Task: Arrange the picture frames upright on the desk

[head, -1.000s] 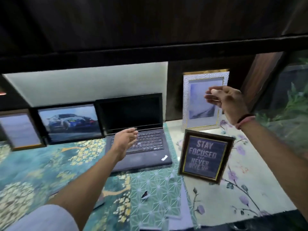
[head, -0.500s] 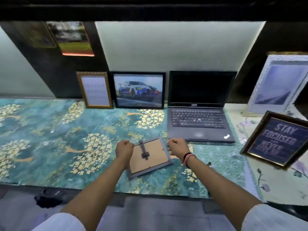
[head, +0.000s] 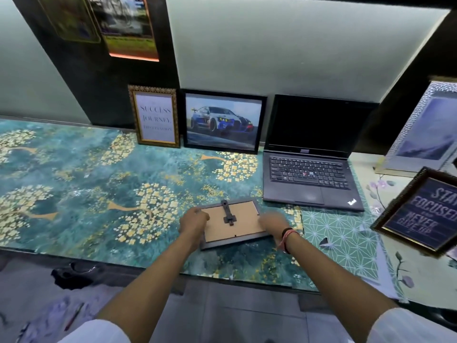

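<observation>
Lower centre, face-down frame (head: 232,224): lies back-up on the bench (head: 74,194), near its front edge.
Hands: left hand (head: 194,220) and right hand (head: 273,222) grasp its short sides.
Stand (head: 227,214): folded flat; unopened, the frame would topple.
Risk: swinging it up could clip the laptop (head: 309,184).

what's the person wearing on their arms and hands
Both forearms are bare, with white sleeves ending near the elbows. The right hand has a dark band and a red-and-white thread at the wrist. The left hand shows no band or glove.
</observation>
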Demonstrator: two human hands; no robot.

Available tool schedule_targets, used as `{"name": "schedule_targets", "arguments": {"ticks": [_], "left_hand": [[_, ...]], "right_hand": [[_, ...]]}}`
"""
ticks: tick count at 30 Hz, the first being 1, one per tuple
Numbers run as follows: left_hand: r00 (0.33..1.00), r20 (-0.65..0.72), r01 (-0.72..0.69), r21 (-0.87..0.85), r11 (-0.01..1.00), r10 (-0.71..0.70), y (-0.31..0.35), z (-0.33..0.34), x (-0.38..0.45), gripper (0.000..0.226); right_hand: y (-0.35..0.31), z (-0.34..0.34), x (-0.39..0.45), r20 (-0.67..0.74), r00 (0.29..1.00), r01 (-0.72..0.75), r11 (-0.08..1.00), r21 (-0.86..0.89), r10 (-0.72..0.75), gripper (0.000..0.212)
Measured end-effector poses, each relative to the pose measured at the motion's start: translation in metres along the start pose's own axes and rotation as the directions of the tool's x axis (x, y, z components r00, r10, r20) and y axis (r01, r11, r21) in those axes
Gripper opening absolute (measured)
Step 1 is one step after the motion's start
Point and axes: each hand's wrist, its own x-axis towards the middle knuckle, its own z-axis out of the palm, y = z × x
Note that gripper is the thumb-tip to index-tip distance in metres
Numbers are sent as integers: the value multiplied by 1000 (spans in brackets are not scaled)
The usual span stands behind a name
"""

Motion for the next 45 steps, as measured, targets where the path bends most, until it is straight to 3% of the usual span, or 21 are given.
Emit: {"name": "schedule_targets", "arguments": {"ticks": [2,3,5,7,9,11,13,16,18,21,25,31,34,37,41,45], "left_hand": [[999,39,-33,85,996,30,12,-6,-5,37],[998,56,-50,197,979,39,18,-7,-3,39],[995,102,-70,532,844,18,32,-5,-1,66],[980,201,-133,656,743,-3,56,1,-9,87],[910,411,-175,519,837,-64,79,9,-18,83],[833,543,-83,307,948,-103,94,15,-21,77],[831,552,14,101,995,-68,96,11,-14,75],[827,561,131,-127,983,-38,91,-12,5,69],[859,511,123,-181,976,-14,83,-34,13,59],[953,297,-7,-180,984,61,60,-53,25,50],[954,248,-107,-236,966,166,27,-50,10,75],[952,192,-192,-231,954,238,13,-23,1,78],[961,125,-216,-214,953,246,5,-17,2,67],[963,79,-233,-218,948,256,-1,-14,-2,58],[961,61,-249,-228,941,269,-8,-16,-10,53],[970,-91,-242,-265,933,225,-11,-18,-27,53]], "right_hand": [[-3,-9,3,67,998,-5,1000,24,3,31],[-7,-12,5,85,996,-24,998,54,19,27],[-14,-14,7,86,994,-78,979,189,63,21],[-22,-15,7,106,991,-106,962,250,81,22],[-28,-18,1,153,985,-122,960,252,85,18],[-33,-22,-2,168,981,-143,953,265,101,13],[-34,-27,0,172,977,-174,939,296,127,13],[-40,-35,11,225,955,-269,881,388,192,17],[-47,-39,18,266,938,-319,852,416,221,19],[-58,-40,33,272,930,-353,812,465,249,18],[-75,-29,39,219,955,-288,796,533,199,23],[-65,3,46,-35,994,-88,963,255,101,79],[-63,12,29,-113,993,27,991,130,-12,67],[-58,14,24,-99,992,83,994,75,-75,58],[-54,13,12,-92,990,113,991,72,-106,53],[-37,7,-10,-145,984,126,984,123,-107,52]]}}
